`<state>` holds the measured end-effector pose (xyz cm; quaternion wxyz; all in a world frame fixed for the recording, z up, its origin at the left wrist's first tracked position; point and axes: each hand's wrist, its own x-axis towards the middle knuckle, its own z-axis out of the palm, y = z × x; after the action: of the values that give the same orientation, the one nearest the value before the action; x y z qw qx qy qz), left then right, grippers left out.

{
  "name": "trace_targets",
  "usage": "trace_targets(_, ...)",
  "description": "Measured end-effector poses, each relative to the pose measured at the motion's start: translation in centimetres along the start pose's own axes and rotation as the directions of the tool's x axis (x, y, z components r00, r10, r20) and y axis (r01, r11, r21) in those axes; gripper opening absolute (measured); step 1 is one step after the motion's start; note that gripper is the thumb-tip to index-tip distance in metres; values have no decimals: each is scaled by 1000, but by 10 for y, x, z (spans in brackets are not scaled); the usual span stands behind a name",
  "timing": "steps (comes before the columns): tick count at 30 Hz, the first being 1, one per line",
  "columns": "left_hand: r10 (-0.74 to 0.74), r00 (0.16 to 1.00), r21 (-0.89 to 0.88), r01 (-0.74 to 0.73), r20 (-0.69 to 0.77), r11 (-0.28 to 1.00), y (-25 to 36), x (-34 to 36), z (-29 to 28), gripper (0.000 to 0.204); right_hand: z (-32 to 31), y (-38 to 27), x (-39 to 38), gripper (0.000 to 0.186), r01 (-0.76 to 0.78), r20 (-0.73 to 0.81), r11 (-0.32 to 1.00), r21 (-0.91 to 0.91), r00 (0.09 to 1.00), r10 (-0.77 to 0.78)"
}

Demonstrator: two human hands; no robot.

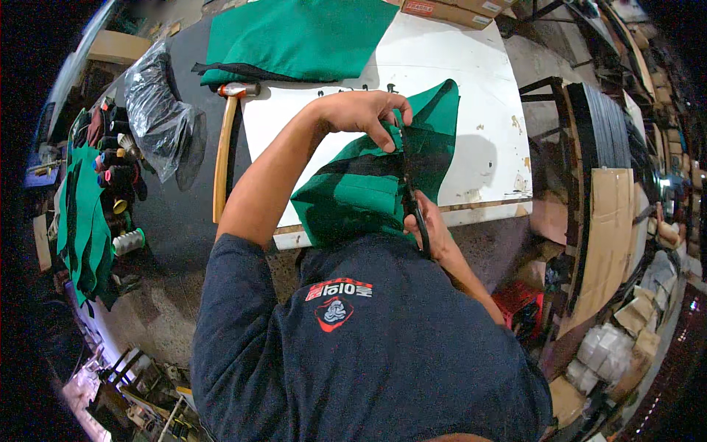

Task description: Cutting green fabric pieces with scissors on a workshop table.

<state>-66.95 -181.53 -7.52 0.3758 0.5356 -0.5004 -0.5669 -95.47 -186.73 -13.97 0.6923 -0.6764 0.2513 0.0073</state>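
A folded piece of green cloth with black bands hangs over the near edge of the white board, against my body. My left hand reaches over it from the left, thumb and fingers pinching the cloth near its upper middle. My right hand is closed round the dark handles of a pair of scissors. The long, dark blades point away from me, across the cloth toward my left fingertips. How far apart the blades are is hard to see.
Behind lies a larger green cloth. A hammer with a wooden handle rests left of the white board. Further left are a clear plastic bag and several thread spools. Cardboard boxes stand at the back.
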Motion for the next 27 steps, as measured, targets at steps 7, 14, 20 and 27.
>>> trace_targets(7, -12, 999, 39, 13, -35, 999, -4, 4, 1, 57, 1, -3, 2, 51, 37, -8, 999, -2, 999, -37)
trace_targets(14, -22, 1000, -50, 22, -7, 999, 3, 3, 0, 58, 3, -13, -2, 43, -19, -53, 999, -46, 998, 16)
trace_targets(20, -25, 1000, -46, 25, 0, 999, 1, 3, -4, 59, 7, -20, -1, 34, -48, -111, 996, -78, 993, 39)
trace_targets(27, -62, 998, -91, 60, -22, 994, 5, 1, 0, 54, 6, -6, -4, 38, 23, -134, 985, -172, 990, -46)
